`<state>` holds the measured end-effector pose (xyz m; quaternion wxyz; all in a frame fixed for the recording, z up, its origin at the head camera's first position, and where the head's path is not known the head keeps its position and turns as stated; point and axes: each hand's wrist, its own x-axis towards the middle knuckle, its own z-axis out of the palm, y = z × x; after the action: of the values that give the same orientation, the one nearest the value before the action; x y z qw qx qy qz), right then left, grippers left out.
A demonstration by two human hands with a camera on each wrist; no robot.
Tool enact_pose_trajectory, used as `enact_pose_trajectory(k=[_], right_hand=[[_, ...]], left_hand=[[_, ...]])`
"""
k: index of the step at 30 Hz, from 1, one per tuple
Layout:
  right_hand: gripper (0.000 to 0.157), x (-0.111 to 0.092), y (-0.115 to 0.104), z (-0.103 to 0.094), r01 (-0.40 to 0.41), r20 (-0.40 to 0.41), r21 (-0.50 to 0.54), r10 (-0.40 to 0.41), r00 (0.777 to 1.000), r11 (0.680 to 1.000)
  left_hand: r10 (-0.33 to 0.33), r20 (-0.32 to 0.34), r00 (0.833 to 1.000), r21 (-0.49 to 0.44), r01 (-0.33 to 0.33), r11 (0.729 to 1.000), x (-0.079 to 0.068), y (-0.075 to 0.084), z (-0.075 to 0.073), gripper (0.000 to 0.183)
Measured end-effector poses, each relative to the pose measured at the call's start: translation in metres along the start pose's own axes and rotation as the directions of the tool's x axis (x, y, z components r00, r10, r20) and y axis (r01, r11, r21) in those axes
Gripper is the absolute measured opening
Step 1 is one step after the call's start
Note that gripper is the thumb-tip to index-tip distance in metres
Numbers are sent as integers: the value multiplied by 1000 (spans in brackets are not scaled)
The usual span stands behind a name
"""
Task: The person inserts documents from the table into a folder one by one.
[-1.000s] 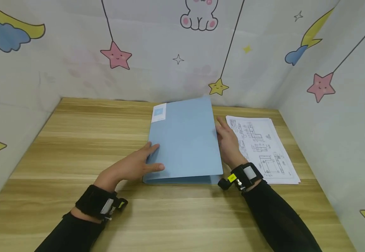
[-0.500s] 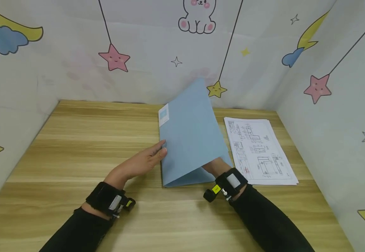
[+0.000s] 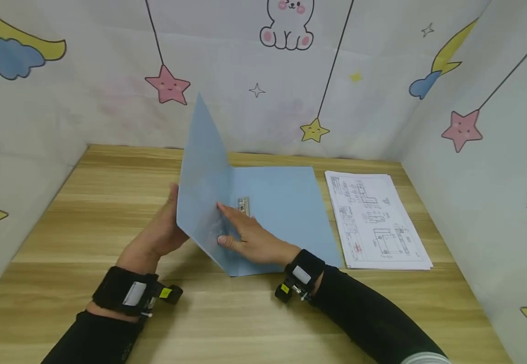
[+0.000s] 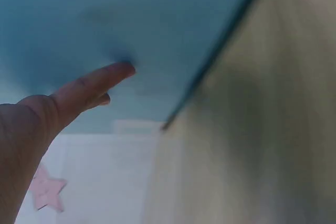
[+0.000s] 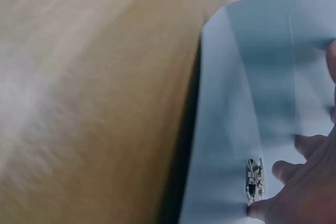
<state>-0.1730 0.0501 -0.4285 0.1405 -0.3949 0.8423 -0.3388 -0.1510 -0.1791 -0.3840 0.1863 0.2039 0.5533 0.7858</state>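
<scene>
A light blue file folder (image 3: pixel 286 197) lies spread on the wooden table, its front cover (image 3: pixel 202 177) raised steeply on the left. Near the spine inside sits a metal clip (image 3: pixel 244 204), which the right wrist view also shows. My left hand (image 3: pixel 158 235) is at the outer side of the cover, partly hidden behind it; in the left wrist view a straight finger (image 4: pixel 100 82) touches the blue surface. My right hand (image 3: pixel 261 242) reaches over the folder with straight, spread fingers, its fingertips at the cover's inner side and beside the clip.
Right of the folder lies a stack of printed drawing sheets (image 3: pixel 379 222). Wood-grain table (image 3: pixel 99 202) extends to the left and in front. White cartoon-patterned walls (image 3: pixel 227 116) border the back and sides.
The folder's cover has swung open from right to left, baring the metal clip. My right hand has moved left with it, and my left hand has shifted left behind the cover.
</scene>
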Motion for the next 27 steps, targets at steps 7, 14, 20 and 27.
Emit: enact_pose_trajectory(k=[7,14,20,27], right_hand=[[85,-3,2,11,19,57,-167,-10,998,986],[80,-14,18,-6,-23,59,-109,30,998,994],[64,-24,36,-27,-196,-78,-14,195,978,980],[54,-32,51,-35,-341,-205,6,335,920,940]], left_hand=[[117,49,992,17,-117,993,-19,51,-7,49],[159,88,983,-151,-145,978,-43,54,-34,57],[48,-161,986,162,-22,987,-81,46,-65,83],[-249,-415,875,569,464,679,-87,36,-79,79]])
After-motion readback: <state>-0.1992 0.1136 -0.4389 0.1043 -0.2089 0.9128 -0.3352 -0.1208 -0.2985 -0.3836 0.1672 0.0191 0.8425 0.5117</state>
